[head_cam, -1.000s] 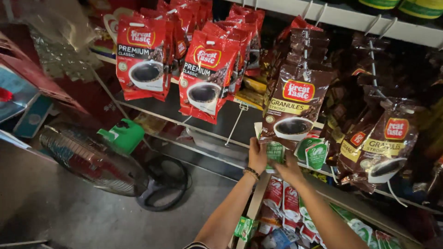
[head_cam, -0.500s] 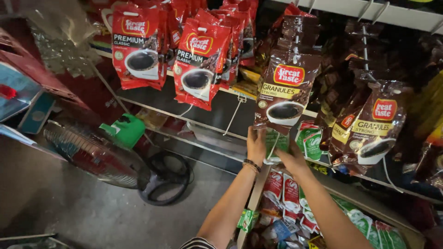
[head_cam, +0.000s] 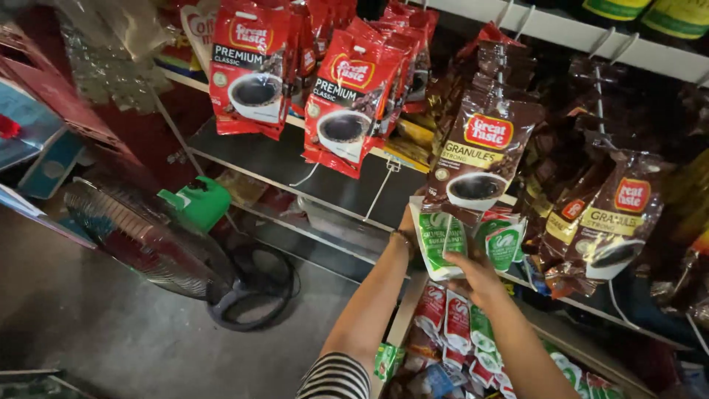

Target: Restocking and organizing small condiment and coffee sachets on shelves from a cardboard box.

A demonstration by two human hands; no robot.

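Fan blades behind a wire guard fill the lower left of the frame, where a floor fan (head_cam: 140,236) lies tilted on the grey floor, its round black base (head_cam: 251,288) just to the right and a green plastic part (head_cam: 198,203) above it.

Along the top, red coffee pouches (head_cam: 255,70) hang from hooks in two front rows, each with more pouches behind it; how many in all cannot be told.

From the bottom centre, both forearms rise toward the metal shelf (head_cam: 310,174). The left arm, with a striped sleeve at its base and a thin band at the wrist, ends in the left hand (head_cam: 408,225) at the left edge of a white-and-green sachet strip (head_cam: 441,244) at centre frame. Its fingers are mostly hidden behind the strip, so their grip cannot be told. The right hand (head_cam: 476,277) sits just below the strip, fingers closed on its lower edge.

A second green-and-white sachet (head_cam: 504,242) hangs just beside it to the right. Directly above the held strip hangs a brown coffee pouch (head_cam: 480,159), and another brown pouch (head_cam: 613,222) hangs at right, with darker ones behind.

Below the hands, strips of red, green and white sachets (head_cam: 461,336) hang in a crowded bunch at the bottom centre.
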